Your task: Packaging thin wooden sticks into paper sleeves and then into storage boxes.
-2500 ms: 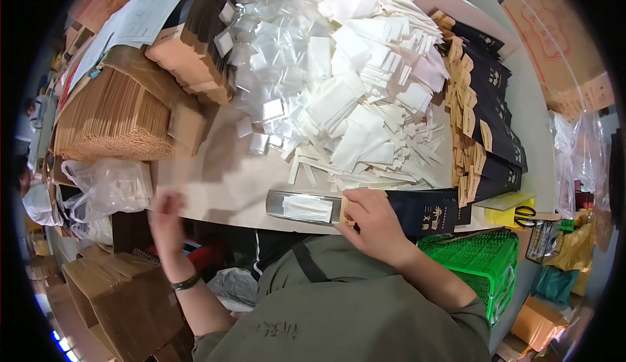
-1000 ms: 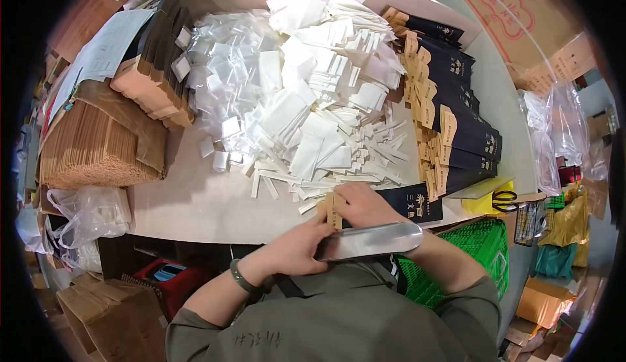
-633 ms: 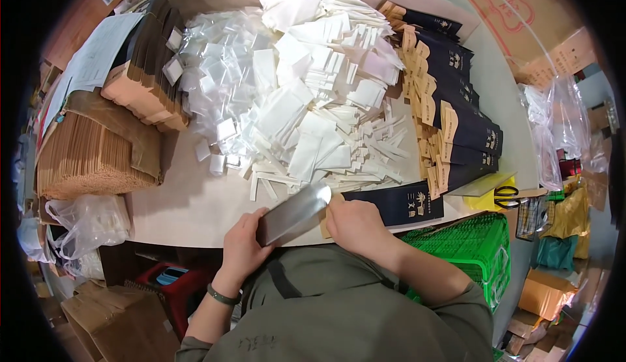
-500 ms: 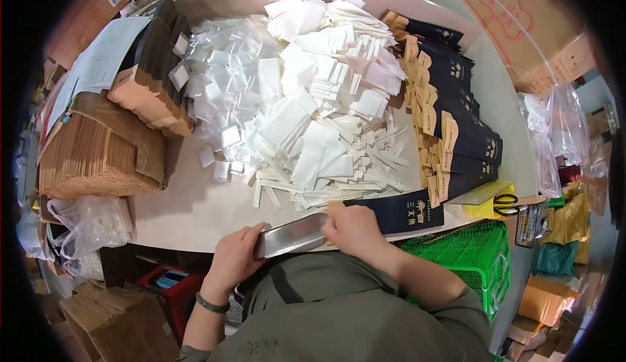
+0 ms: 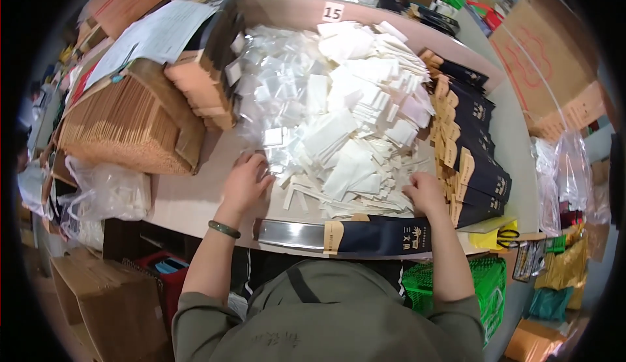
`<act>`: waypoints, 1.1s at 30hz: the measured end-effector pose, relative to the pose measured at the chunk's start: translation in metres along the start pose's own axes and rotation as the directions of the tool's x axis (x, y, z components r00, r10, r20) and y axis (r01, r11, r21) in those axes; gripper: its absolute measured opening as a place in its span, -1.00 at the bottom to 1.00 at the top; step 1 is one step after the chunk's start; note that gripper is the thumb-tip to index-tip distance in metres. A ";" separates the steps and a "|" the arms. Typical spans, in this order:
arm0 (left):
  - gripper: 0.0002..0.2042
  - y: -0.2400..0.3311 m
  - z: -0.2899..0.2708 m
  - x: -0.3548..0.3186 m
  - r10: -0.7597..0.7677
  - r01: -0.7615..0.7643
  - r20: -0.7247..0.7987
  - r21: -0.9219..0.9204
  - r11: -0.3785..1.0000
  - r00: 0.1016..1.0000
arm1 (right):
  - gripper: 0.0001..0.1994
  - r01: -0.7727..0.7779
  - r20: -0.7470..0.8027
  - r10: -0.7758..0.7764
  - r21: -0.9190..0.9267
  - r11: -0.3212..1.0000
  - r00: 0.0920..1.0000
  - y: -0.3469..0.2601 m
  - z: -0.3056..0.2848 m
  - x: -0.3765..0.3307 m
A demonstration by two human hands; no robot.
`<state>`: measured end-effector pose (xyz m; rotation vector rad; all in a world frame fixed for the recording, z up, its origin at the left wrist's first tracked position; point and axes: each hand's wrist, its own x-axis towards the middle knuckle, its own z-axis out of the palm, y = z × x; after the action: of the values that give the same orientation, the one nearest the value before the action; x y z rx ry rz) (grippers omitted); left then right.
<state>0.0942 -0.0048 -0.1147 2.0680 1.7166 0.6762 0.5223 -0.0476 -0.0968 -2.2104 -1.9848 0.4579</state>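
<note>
My left hand (image 5: 245, 183) rests palm down at the left edge of the pile, fingers apart, beside small clear packets (image 5: 277, 160). My right hand (image 5: 427, 193) is at the right side of the white paper packets (image 5: 355, 166), its fingers curled in against slim white ones; what they pinch, if anything, is hidden. Between my forearms, along the table's front edge, lies a shiny metal tray (image 5: 287, 233). The dark blue paper pouch (image 5: 372, 237) with a tan band lies at its right end, over or against the metal.
Stacked brown paper pouches (image 5: 120, 130) stand at the left, with a paper sheet (image 5: 153, 33) on top. Dark blue pouches (image 5: 482, 173) line the right side. Scissors (image 5: 507, 235) sit in a yellow holder (image 5: 486, 239). A green crate (image 5: 489, 290) is below the table edge.
Both hands have let go of the metal tray and pouch, now lying on the front edge. My left hand moved forward to the clear packets, my right forward and right to the white ones.
</note>
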 end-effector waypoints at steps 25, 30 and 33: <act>-0.67 -0.013 -0.132 -0.025 0.361 -0.254 -0.591 0.259 0.932 0.722 | -0.82 0.738 0.337 -0.660 -0.232 0.633 0.672 -0.127 -0.004 0.054; -0.77 -0.054 -0.239 0.027 0.131 0.198 -0.633 0.422 0.885 0.763 | -0.87 0.224 0.313 -0.359 0.393 0.892 0.879 -0.157 -0.019 0.030; -0.78 -0.063 -0.244 0.051 -0.164 0.315 -0.311 0.532 0.786 0.936 | -0.91 -0.117 0.346 -0.262 0.774 0.622 0.901 -0.190 -0.015 -0.005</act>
<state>-0.0901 0.0517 0.0557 2.1227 2.5387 0.3651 0.3468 -0.0277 -0.0245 -1.5087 -1.5200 1.5761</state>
